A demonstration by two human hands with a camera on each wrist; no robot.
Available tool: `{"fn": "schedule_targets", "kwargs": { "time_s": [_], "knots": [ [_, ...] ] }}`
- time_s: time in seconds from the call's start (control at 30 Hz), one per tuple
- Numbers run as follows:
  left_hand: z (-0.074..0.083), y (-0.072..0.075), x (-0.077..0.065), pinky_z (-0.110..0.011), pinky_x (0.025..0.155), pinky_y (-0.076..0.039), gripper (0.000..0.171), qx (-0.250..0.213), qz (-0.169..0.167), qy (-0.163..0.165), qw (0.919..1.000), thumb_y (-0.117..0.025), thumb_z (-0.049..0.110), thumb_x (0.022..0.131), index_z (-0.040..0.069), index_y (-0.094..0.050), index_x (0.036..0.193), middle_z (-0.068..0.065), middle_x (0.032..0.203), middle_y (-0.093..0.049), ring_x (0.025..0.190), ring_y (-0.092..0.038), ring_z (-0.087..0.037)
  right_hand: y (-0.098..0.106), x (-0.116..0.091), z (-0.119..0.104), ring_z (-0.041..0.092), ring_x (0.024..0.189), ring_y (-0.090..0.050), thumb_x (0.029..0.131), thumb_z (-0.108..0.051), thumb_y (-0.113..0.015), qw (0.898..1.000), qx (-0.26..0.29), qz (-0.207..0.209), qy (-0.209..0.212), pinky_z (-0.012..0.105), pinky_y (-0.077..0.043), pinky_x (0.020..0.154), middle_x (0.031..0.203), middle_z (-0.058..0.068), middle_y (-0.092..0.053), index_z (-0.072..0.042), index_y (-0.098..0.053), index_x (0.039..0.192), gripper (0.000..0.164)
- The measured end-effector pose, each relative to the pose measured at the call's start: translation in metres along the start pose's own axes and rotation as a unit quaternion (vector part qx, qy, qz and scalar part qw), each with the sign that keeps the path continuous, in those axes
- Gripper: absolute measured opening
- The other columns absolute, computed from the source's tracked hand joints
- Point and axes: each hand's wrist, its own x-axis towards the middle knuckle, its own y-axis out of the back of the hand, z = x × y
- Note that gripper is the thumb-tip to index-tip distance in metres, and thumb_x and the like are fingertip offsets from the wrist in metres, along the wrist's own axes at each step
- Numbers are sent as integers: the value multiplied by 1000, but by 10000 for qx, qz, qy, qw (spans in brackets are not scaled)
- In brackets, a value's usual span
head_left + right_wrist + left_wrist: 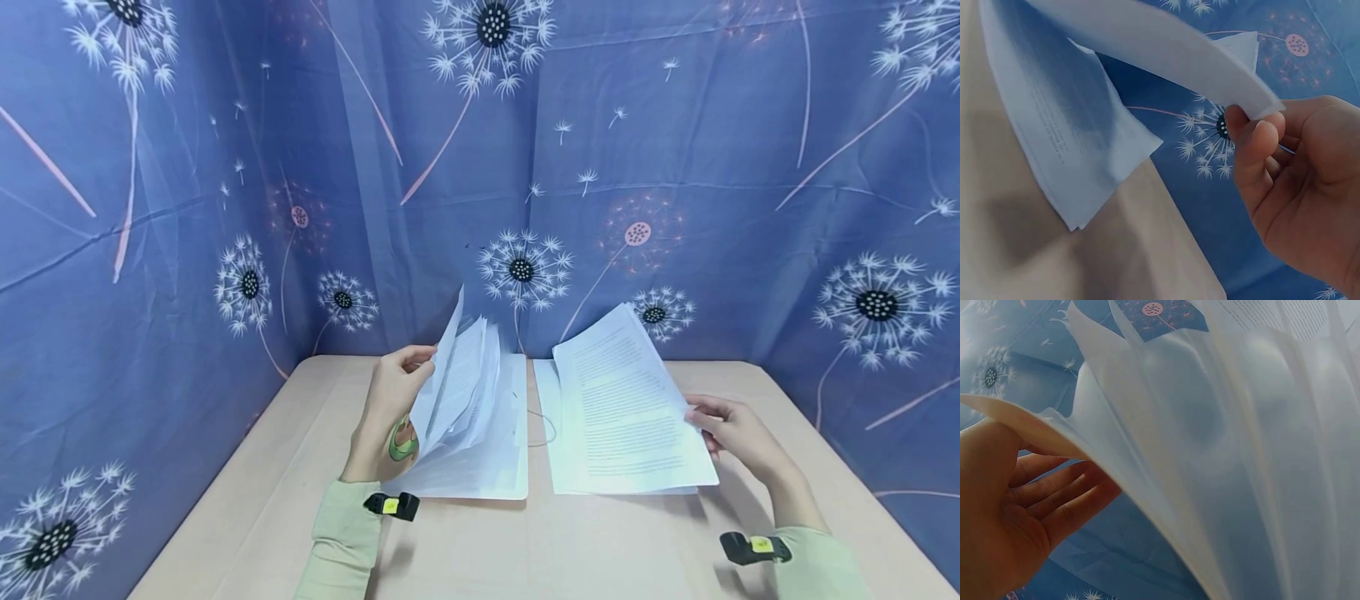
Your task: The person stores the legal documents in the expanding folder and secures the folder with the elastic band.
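On the left side of the table, a folder [517, 467] with clear plastic sleeves [1254, 456] stands fanned open, with papers inside. My left hand [392, 392] grips its raised cover near the upper outer edge; a green and orange picture [403, 442] shows on the cover's outside. In the left wrist view, the fingers of my left hand [1054, 494] lie beneath the cover. At the right, my right hand [731, 429] pinches the right edge of printed sheets [630, 400], which lean up at a tilt. The right wrist view has a white sheet [1166, 50] between thumb and fingers of my right hand [1304, 169].
A thin cord [551, 429] loops between the folder and the sheets. The beige table [465, 550] ends at a blue dandelion-print curtain [637, 125] behind and at both sides. Dark wrist cameras [393, 506] sit on both green sleeves [341, 533].
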Motion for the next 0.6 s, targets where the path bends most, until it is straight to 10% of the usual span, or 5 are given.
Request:
{"fn": "schedule_targets", "kwargs": {
  "time_s": [0.6],
  "knots": [
    [1, -1, -1, -30, 73, -53, 27, 14, -15, 14, 10000, -62, 19, 91, 15, -75, 114, -5, 101, -74, 84, -66, -17, 7, -1, -6, 7, 56, -48, 104, -27, -50, 9977, 629, 84, -221, 30, -46, 48, 86, -7, -66, 13, -38, 144, 58]
  ]
}}
